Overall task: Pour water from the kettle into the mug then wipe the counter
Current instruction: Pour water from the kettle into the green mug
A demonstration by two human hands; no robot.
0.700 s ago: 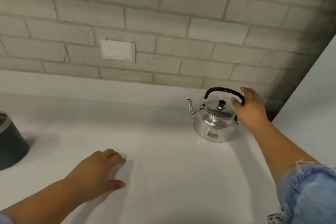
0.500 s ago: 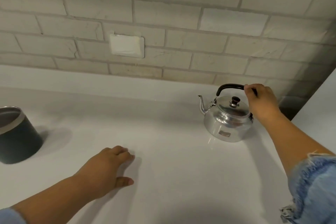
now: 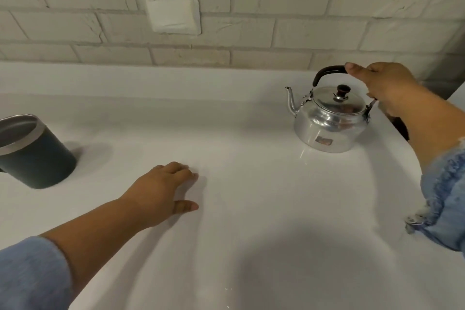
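Fingers (image 3: 352, 69) of the right hand (image 3: 385, 88): curled over the black handle (image 3: 327, 72) of the kettle (image 3: 329, 121) at the end away from the spout, one tip lying along the top of the arch. Underside of that grip hidden by the hand itself. Fingers of the left hand (image 3: 161, 191): loosely spread, tips and thumb resting on the white counter (image 3: 251, 221), holding nothing.

Kettle: upright on the counter at far right, near the brick wall (image 3: 276, 7), lid on, dark knob (image 3: 343, 90) uppermost. Seated flat, to judge by the sheen beneath it; not yet lifted. Spout (image 3: 290, 100) pointing left, toward the mug's side of the counter. Long axis from spout to rear hinge running left to right, handle arching along that same line.

Mug (image 3: 35, 153): dark with a steel rim, mouth open, at the far left edge of view, well apart from the kettle. Left hand between the two, nearer the mug. Nearer hand to the kettle: the right, on it.

Judged step: taking hold before the lift. Likely next: raise, carry leftward across the counter with the spout leading, little or no turning needed before tipping over the rim. Left hand free to steady the mug. No cloth in view for the wiping.
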